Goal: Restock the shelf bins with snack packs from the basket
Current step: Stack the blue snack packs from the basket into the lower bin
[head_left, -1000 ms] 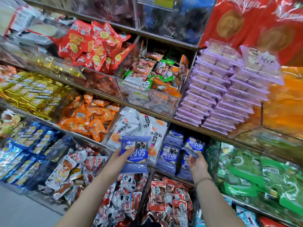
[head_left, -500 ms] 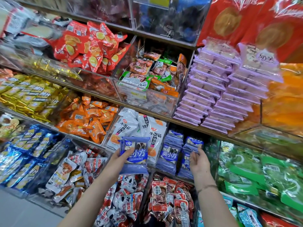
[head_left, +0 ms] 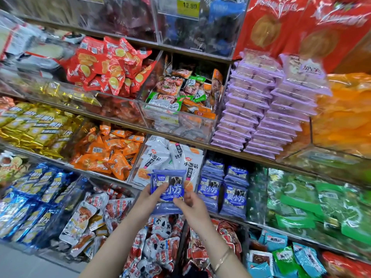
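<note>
A small stack of blue-purple snack packs (head_left: 168, 189) is held upright in front of the shelf. My left hand (head_left: 149, 199) grips the stack from its left side, thumb on the front. My right hand (head_left: 191, 203) pinches the front pack at its lower right. Just right of the stack is a clear shelf bin (head_left: 224, 187) with two rows of the same blue packs standing upright. No basket is in view.
White noodle-snack packs (head_left: 170, 157) fill the bin behind the held stack. Orange packs (head_left: 108, 151) sit to the left, green packs (head_left: 301, 197) to the right, purple stacks (head_left: 261, 109) above. Red and white packs (head_left: 158, 247) lie in bins under my arms.
My right hand has left the blue packs in the bin and moved left onto the stack held by my left hand. The left hand has kept its grip.
</note>
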A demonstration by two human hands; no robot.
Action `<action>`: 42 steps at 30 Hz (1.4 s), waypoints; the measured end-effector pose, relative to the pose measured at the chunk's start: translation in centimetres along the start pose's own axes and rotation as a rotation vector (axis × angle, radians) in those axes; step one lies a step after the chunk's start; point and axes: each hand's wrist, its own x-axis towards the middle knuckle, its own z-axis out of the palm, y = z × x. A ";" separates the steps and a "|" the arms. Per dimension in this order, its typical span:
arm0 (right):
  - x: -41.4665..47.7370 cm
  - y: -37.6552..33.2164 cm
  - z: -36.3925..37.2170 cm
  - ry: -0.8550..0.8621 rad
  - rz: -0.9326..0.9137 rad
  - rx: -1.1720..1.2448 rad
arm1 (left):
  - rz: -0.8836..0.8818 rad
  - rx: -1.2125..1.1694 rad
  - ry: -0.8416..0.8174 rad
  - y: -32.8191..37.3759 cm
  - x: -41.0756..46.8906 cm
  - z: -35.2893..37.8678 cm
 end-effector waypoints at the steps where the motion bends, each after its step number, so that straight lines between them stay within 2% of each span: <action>1: -0.1 0.2 0.0 0.005 -0.006 0.017 | 0.009 0.029 0.018 -0.1 0.0 0.1; 5: -0.2 1.3 -0.7 0.027 0.054 0.220 | 0.022 0.053 0.025 -0.1 0.1 0.0; 8: -0.6 2.4 -2.3 0.088 0.148 0.522 | 0.038 0.115 0.023 -0.1 0.1 -0.1; 11: -0.6 3.6 -4.8 0.232 0.183 0.770 | 0.037 0.125 0.013 -0.2 0.5 -0.2; 14: 0.7 4.7 -7.5 0.399 0.240 0.827 | 0.030 0.108 0.013 -0.2 0.6 -0.2; 18: 4.8 4.4 -10.3 0.506 0.298 0.830 | 0.018 0.158 0.033 -0.5 0.8 -0.4; 23: 11.0 2.9 -11.6 0.506 0.262 0.792 | 0.021 0.213 0.050 -0.6 0.5 -0.4; 26: 13.1 3.3 -11.6 0.479 0.273 0.634 | 0.015 0.210 0.035 -0.5 0.3 -0.3; 29: 14.5 4.5 -11.4 0.561 0.281 0.306 | 0.008 0.196 0.032 -0.3 0.0 -0.3; 33: 15.6 4.7 -11.5 0.613 0.265 0.298 | 0.036 0.205 0.035 -0.1 -0.3 -0.2; 36: 14.3 4.7 -11.1 0.541 0.233 0.345 | 0.049 0.192 0.035 -0.3 -0.4 -0.2; 42: 6.6 4.3 -9.9 0.384 0.069 0.260 | 0.057 0.061 0.111 -0.6 -0.5 0.7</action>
